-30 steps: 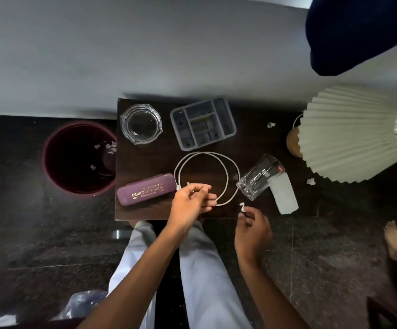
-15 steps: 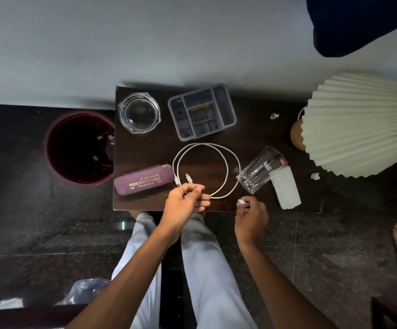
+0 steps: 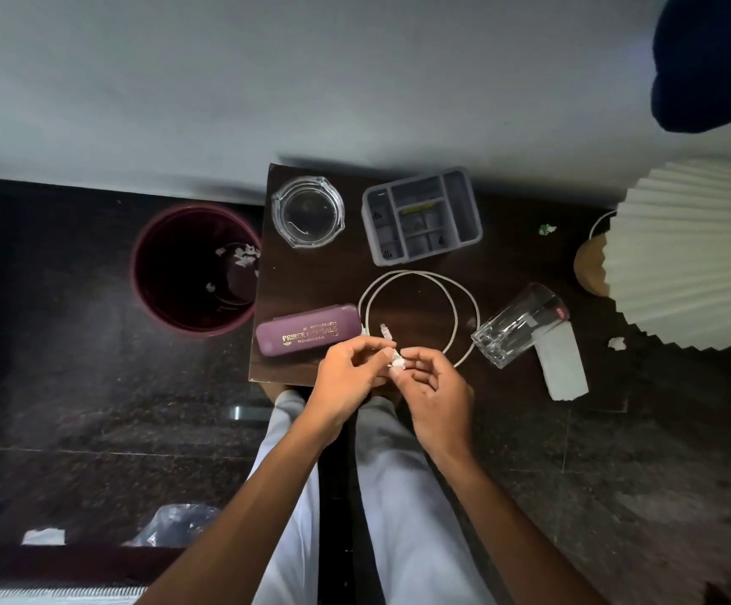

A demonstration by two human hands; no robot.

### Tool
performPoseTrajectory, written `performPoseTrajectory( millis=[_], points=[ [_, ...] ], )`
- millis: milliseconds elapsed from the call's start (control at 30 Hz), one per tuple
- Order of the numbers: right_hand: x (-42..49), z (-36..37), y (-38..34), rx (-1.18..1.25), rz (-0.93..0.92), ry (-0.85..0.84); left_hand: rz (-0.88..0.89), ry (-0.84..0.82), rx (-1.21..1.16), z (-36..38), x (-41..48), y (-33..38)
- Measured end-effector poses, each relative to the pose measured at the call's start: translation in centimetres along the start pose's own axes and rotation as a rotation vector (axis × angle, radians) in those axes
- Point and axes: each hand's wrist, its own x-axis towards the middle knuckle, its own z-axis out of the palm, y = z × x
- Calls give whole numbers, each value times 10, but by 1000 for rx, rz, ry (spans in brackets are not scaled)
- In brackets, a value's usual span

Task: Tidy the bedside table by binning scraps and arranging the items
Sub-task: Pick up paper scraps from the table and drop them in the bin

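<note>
Hands: left hand [image 3: 350,379] and right hand [image 3: 440,388], fingertips together, both pinch a white paper scrap [image 3: 396,360] | Where: over the bedside table [image 3: 311,281] front edge, near the coiled cable [image 3: 403,275] | Beside: bin [image 3: 167,316] left of table

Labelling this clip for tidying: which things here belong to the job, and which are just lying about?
Job: paper scrap pinched between left hand and right hand, bin, cable, purple case, ashtray, organiser, glass, green scrap.
Lying about: lamp, plastic bag on floor.
</note>
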Motion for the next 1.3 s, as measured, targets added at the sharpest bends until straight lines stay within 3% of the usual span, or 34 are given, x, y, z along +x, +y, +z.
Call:
performPoseTrajectory(
  millis=[300, 733, 933, 1300],
  points=[
    [-5, 59, -18, 126, -3, -139, 18, 95, -200, -55, -22, 8],
    [11, 136, -62, 163, 21, -334, 136, 383, -52, -144, 9, 35],
    [19, 164, -72, 113, 4, -318, 49, 476, -268, -189, 40, 42],
    [27, 175, -68, 35, -1, -249, -66, 613, -334, -241, 84, 34]
  ],
)
